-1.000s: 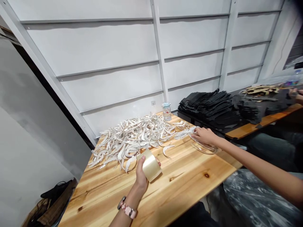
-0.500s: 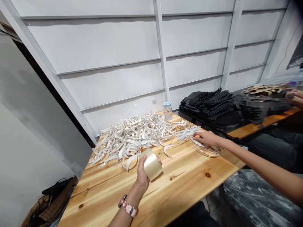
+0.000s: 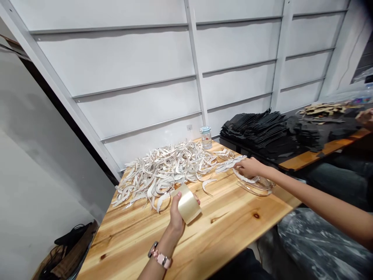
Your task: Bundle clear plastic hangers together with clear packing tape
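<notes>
My left hand (image 3: 176, 214) is closed around a wide roll of pale yellowish packing tape (image 3: 189, 206), held above the near part of the wooden table. On the right, my right hand (image 3: 247, 167) reaches down with curled fingers closed at a curved white strip (image 3: 243, 178); its fingertips are partly hidden. Beside those fingers lies a small bundle of flat white strips (image 3: 227, 165). Clear, shiny curved strips (image 3: 258, 190) rest just below the hand. A large heap of curved white strips (image 3: 171, 163) covers the back left of the table.
A lidded clear bottle (image 3: 206, 138) stands at the back of the wooden table (image 3: 227, 237). One loose curved strip (image 3: 207, 186) lies mid-table. To the right, another table holds stacked black sheets (image 3: 253, 126) and tan pieces (image 3: 323, 110), with another person's hand (image 3: 365, 116) beyond.
My right hand has shifted slightly left and up over the strips, its fingers more curled. My left hand still holds the tape roll; the view has tilted a little.
</notes>
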The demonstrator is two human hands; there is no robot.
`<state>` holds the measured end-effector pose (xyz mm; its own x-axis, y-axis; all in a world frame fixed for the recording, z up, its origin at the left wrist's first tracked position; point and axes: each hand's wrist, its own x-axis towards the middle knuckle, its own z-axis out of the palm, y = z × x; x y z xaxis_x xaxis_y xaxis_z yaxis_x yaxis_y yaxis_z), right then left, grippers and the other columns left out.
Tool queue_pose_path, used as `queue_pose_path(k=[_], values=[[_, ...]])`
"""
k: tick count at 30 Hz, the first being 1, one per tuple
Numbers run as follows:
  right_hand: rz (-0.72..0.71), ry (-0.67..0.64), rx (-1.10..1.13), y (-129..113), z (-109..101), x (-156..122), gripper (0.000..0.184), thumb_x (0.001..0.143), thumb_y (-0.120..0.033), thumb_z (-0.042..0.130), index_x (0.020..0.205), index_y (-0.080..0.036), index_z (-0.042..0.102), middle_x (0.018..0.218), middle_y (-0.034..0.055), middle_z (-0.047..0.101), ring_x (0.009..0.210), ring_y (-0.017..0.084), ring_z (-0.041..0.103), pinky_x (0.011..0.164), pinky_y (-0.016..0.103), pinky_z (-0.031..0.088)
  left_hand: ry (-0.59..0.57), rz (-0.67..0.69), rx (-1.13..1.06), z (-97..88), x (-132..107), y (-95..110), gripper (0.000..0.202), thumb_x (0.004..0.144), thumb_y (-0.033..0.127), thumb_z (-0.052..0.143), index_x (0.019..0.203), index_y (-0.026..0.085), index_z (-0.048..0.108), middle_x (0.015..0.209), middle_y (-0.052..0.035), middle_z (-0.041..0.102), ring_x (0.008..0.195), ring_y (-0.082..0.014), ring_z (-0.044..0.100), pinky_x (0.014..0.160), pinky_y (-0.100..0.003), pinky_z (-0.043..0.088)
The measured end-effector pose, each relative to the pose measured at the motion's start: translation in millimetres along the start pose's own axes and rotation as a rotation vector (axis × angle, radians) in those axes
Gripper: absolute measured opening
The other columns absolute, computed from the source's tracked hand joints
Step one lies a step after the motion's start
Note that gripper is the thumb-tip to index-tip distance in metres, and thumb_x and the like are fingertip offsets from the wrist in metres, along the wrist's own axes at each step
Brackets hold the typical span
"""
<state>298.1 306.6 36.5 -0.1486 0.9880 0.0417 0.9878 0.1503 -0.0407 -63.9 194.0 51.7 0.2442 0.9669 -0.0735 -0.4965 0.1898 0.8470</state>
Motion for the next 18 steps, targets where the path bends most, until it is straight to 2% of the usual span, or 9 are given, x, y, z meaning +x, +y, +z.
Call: queue_pose_path(k=[6, 10, 13, 18], values=[[0.082, 0.037, -0.033, 1, 0, 7, 0.034, 0.093, -0.044, 0.052, 0.113, -0.018, 0.062, 0.113, 0.0081, 0.065, 0.107, 0.024, 0.059, 0.095, 0.048, 0.044, 0.0, 0.008, 0.021, 0.0, -1, 0, 0.05, 0.08, 0.054, 0.055, 0.086, 0.007, 0.068, 0.075, -0.0143, 0.071, 0.069, -0.0243, 0.067, 0.065, -0.032, 0.053], [0.116, 0.063, -0.02, 14, -2, 16, 0.039, 0.092, -0.041, 0.055, 0.124, -0.02, 0.054, 0.129, 0.0096, 0.055, 0.118, 0.028, 0.051, 0.098, 0.051, 0.041, -0.005, -0.03, 0.012, -2.6, 0, -1, 0.053, 0.08, 0.055, 0.054, 0.094, 0.006, 0.068, 0.075, -0.0137, 0.072, 0.068, -0.0242, 0.067, 0.066, -0.033, 0.053], [0.155, -0.009, 0.026, 30, -3, 32, 0.046, 0.089, -0.041, 0.06, 0.128, -0.019, 0.051, 0.132, 0.0103, 0.052, 0.118, 0.029, 0.052, 0.096, 0.051, 0.043, 0.001, -0.036, 0.012, -2.6, 0, -1, 0.053, 0.08, 0.056, 0.054, 0.095, 0.006, 0.068, 0.075, -0.0137, 0.072, 0.069, -0.0244, 0.067, 0.067, -0.033, 0.053], [0.159, -0.149, 0.13, 47, -5, 55, 0.034, 0.091, -0.036, 0.06, 0.12, -0.017, 0.057, 0.12, 0.0085, 0.061, 0.102, 0.022, 0.062, 0.087, 0.043, 0.053, 0.006, -0.032, 0.014, 0.1, -1, 1, 0.049, 0.079, 0.054, 0.055, 0.085, 0.007, 0.068, 0.074, -0.0139, 0.071, 0.071, -0.025, 0.067, 0.068, -0.034, 0.053]])
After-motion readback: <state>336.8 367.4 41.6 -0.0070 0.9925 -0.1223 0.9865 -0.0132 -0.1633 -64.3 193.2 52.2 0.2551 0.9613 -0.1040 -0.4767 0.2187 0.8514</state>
